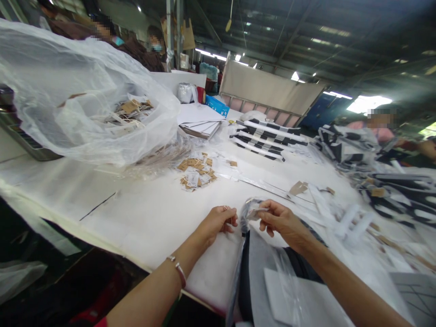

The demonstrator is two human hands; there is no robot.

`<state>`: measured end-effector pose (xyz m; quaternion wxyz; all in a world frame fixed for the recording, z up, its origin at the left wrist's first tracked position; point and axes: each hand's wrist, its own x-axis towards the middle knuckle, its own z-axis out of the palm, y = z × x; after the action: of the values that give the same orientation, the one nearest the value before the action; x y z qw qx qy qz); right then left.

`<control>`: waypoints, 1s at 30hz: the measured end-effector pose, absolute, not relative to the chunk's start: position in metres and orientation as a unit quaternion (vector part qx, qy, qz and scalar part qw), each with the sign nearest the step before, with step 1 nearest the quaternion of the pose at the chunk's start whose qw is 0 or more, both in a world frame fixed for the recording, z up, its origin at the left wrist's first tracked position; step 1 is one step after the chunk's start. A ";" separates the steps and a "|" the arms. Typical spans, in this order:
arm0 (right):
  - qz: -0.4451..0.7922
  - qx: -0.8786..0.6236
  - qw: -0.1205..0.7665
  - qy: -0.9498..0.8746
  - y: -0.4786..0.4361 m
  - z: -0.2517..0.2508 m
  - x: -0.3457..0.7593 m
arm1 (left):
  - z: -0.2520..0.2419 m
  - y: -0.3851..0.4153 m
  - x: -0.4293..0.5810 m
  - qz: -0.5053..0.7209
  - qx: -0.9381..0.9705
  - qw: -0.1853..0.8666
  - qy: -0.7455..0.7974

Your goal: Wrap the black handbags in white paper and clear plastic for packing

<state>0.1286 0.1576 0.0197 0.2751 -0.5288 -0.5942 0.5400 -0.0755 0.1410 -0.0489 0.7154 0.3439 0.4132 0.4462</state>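
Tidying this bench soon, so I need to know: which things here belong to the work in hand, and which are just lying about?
In hand: right hand pinching a clear plastic bag; left hand beside it; black fabric; white card.

Lying about: kraft tags; striped garments; plastic sack; blue box.

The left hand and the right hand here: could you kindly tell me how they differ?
The left hand has a bracelet on its wrist, while the right hand has a bare wrist. The right hand pinches a clear plastic packet; the left hand sits just beside it, over the white table. Both curl inward.
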 end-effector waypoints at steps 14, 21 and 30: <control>0.528 -0.542 0.084 -0.649 0.172 0.002 0.078 | -0.047 0.135 -0.077 0.485 0.444 0.585 0.475; 0.504 -0.542 0.136 -0.659 0.163 -0.006 0.079 | -0.043 0.095 -0.073 0.385 0.706 0.290 0.519; 0.412 -0.595 0.191 -0.663 0.144 -0.002 0.069 | -0.038 0.072 -0.070 0.435 0.523 0.485 0.550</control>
<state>0.0690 0.1441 -0.0020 0.1906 -0.5950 -0.6630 0.4124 -0.0700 0.0717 -0.0382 0.4847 0.5227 0.5503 0.4347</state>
